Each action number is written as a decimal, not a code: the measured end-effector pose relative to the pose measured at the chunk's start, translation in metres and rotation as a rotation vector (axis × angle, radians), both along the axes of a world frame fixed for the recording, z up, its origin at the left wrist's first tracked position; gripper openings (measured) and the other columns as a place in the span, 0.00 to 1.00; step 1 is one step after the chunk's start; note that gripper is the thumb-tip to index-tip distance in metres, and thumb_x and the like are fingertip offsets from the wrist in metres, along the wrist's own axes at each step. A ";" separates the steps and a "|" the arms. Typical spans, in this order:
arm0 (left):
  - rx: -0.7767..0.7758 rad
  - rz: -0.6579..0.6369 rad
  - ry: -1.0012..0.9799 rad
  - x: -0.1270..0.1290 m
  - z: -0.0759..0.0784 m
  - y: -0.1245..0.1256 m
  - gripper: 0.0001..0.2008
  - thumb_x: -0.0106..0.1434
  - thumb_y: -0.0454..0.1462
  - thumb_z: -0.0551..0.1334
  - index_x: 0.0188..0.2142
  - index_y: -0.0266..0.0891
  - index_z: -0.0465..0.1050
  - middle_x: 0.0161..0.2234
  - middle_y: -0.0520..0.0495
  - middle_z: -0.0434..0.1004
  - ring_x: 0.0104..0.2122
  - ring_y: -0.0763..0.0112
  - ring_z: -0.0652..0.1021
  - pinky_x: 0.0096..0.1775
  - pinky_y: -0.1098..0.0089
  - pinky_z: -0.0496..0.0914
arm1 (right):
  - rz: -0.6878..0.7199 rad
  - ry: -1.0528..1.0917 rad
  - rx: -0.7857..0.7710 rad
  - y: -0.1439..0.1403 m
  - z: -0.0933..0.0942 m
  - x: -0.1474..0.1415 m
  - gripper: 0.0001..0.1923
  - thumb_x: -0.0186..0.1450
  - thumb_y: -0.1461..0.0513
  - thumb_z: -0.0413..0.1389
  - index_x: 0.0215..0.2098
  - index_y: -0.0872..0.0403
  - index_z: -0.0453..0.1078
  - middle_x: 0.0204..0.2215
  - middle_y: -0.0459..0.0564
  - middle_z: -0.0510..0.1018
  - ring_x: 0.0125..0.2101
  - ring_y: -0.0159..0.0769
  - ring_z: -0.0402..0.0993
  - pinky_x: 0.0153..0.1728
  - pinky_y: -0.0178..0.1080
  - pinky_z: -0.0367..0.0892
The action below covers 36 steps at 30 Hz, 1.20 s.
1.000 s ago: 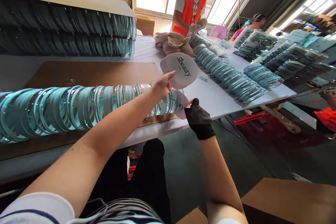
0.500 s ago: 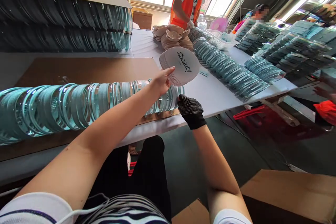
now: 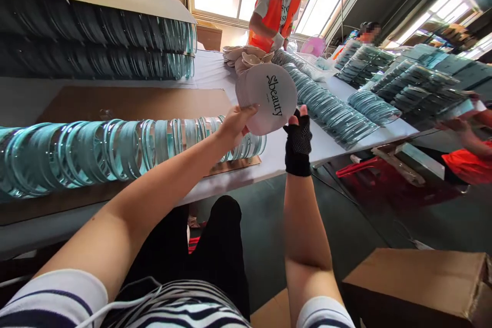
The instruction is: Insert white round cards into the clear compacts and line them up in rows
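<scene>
Closest in: a cardboard box [image 3: 415, 282] on the floor, lower right, w/ the person's striped sleeves and dark trousers at the bottom edge. Both arms reach up toward the table edge [image 3: 238, 184]. Left hand [image 3: 235, 124], bare, pinches the lower-left rim of a fanned stack of round white cards [image 3: 269, 97], top one printed "Sbeauty"; thumb lies across the front, fingers behind. Right hand [image 3: 298, 139], in a black dotted fingerless glove, is raised just beside the stack's lower-right edge, bare fingertips up at the rim; can't tell if it grips or only touches. Stack is held in the air above the table, not resting on it. Just under the left hand, a long row of clear blue-green glass discs [image 3: 115, 151] stands on edge on a brown board [image 3: 126, 105]. Further back, left: two more stacked rows of discs [image 3: 115, 41] under a board. Right, more disc rows [image 3: 330, 107] lie overlapped. Far end: pile of beige shell-shaped pieces [image 3: 249, 56], a person in an orange vest [image 3: 274, 10] by the window.
</scene>
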<state>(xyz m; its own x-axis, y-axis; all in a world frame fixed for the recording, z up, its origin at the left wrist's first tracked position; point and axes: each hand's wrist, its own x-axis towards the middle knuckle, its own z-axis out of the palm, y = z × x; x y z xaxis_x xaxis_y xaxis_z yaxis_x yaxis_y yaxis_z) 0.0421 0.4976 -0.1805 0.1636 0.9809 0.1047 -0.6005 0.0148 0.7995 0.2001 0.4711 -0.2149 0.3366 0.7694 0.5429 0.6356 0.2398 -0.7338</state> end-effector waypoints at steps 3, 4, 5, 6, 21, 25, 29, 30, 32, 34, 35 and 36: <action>0.005 0.064 0.060 -0.011 0.001 -0.024 0.08 0.54 0.34 0.68 0.35 0.35 0.77 0.31 0.46 0.80 0.38 0.60 0.80 0.45 0.62 0.74 | -0.059 -0.149 0.091 -0.019 0.008 -0.026 0.32 0.69 0.54 0.43 0.68 0.58 0.50 0.64 0.63 0.60 0.63 0.46 0.58 0.56 0.50 0.62; -0.002 0.095 0.079 -0.014 -0.001 -0.030 0.07 0.54 0.34 0.68 0.34 0.35 0.77 0.29 0.46 0.80 0.37 0.60 0.80 0.44 0.63 0.74 | -0.074 -0.206 0.129 -0.025 0.008 -0.036 0.33 0.68 0.54 0.44 0.68 0.58 0.50 0.65 0.62 0.58 0.65 0.47 0.54 0.58 0.51 0.60; -0.009 0.117 0.090 -0.017 -0.002 -0.034 0.06 0.54 0.34 0.68 0.33 0.35 0.77 0.28 0.46 0.80 0.36 0.60 0.80 0.43 0.63 0.75 | -0.084 -0.246 0.144 -0.031 0.008 -0.044 0.32 0.68 0.54 0.44 0.67 0.58 0.52 0.65 0.63 0.58 0.65 0.48 0.53 0.58 0.52 0.60; -0.015 0.122 0.092 -0.020 -0.004 -0.037 0.06 0.53 0.33 0.68 0.33 0.34 0.78 0.28 0.46 0.80 0.35 0.60 0.80 0.43 0.63 0.75 | -0.098 -0.252 0.121 -0.035 0.009 -0.051 0.30 0.68 0.55 0.44 0.65 0.59 0.56 0.62 0.64 0.61 0.63 0.50 0.56 0.56 0.51 0.61; -0.184 0.202 -0.185 -0.032 0.009 0.043 0.13 0.58 0.28 0.65 0.44 0.34 0.76 0.44 0.40 0.81 0.49 0.61 0.79 0.55 0.60 0.70 | -0.159 -0.465 -0.231 -0.129 -0.031 -0.014 0.23 0.69 0.52 0.42 0.41 0.58 0.73 0.27 0.58 0.78 0.23 0.38 0.70 0.23 0.36 0.54; -0.168 0.225 -0.203 -0.031 -0.004 0.046 0.16 0.58 0.26 0.65 0.46 0.34 0.75 0.43 0.42 0.82 0.50 0.61 0.78 0.55 0.62 0.70 | -0.089 -0.603 -0.304 -0.096 -0.029 -0.046 0.19 0.71 0.56 0.42 0.45 0.56 0.71 0.26 0.53 0.78 0.21 0.33 0.68 0.24 0.35 0.48; -0.137 0.210 -0.180 -0.031 -0.005 0.041 0.13 0.59 0.26 0.63 0.44 0.33 0.76 0.38 0.43 0.83 0.48 0.62 0.79 0.55 0.62 0.70 | -0.023 -0.657 -0.414 -0.051 -0.021 -0.068 0.17 0.72 0.57 0.43 0.50 0.54 0.68 0.26 0.51 0.77 0.21 0.31 0.68 0.24 0.35 0.45; -0.139 0.212 -0.173 -0.031 -0.005 0.040 0.12 0.60 0.27 0.63 0.44 0.33 0.76 0.37 0.44 0.83 0.48 0.62 0.79 0.55 0.62 0.69 | -0.010 -0.649 -0.417 -0.045 -0.020 -0.068 0.17 0.72 0.55 0.43 0.50 0.54 0.67 0.26 0.50 0.77 0.21 0.31 0.67 0.24 0.35 0.45; -0.155 0.220 -0.171 -0.032 -0.003 0.039 0.11 0.60 0.26 0.63 0.43 0.34 0.76 0.36 0.45 0.82 0.47 0.63 0.79 0.55 0.62 0.69 | 0.009 -0.603 -0.394 -0.041 -0.019 -0.062 0.18 0.72 0.53 0.43 0.48 0.54 0.67 0.25 0.49 0.76 0.22 0.30 0.66 0.24 0.34 0.45; -0.171 0.218 -0.184 -0.033 -0.001 0.038 0.11 0.60 0.26 0.62 0.43 0.33 0.76 0.36 0.44 0.82 0.47 0.62 0.80 0.54 0.61 0.70 | 0.011 -0.539 -0.368 -0.042 -0.019 -0.055 0.17 0.71 0.54 0.43 0.45 0.55 0.68 0.26 0.48 0.76 0.22 0.30 0.65 0.25 0.34 0.47; -0.179 0.214 -0.189 -0.034 -0.001 0.038 0.11 0.60 0.26 0.62 0.42 0.33 0.76 0.37 0.43 0.82 0.46 0.62 0.80 0.54 0.61 0.70 | 0.001 -0.512 -0.362 -0.043 -0.020 -0.054 0.16 0.71 0.55 0.44 0.43 0.56 0.68 0.27 0.49 0.76 0.22 0.29 0.65 0.25 0.34 0.47; -0.185 0.208 -0.194 -0.034 -0.001 0.038 0.11 0.60 0.26 0.62 0.42 0.33 0.76 0.37 0.42 0.82 0.46 0.61 0.80 0.54 0.61 0.70 | -0.001 -0.495 -0.356 -0.041 -0.021 -0.054 0.15 0.71 0.56 0.44 0.42 0.56 0.69 0.28 0.49 0.76 0.23 0.29 0.65 0.25 0.34 0.47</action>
<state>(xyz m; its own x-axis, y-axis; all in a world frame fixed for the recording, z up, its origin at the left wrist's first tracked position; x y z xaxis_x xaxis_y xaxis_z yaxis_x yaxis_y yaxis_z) 0.0076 0.5355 -0.1810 -0.0478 0.9965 -0.0688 -0.7469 0.0101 0.6648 0.1466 0.4297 -0.2357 0.1108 0.9320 0.3450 0.9220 0.0331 -0.3857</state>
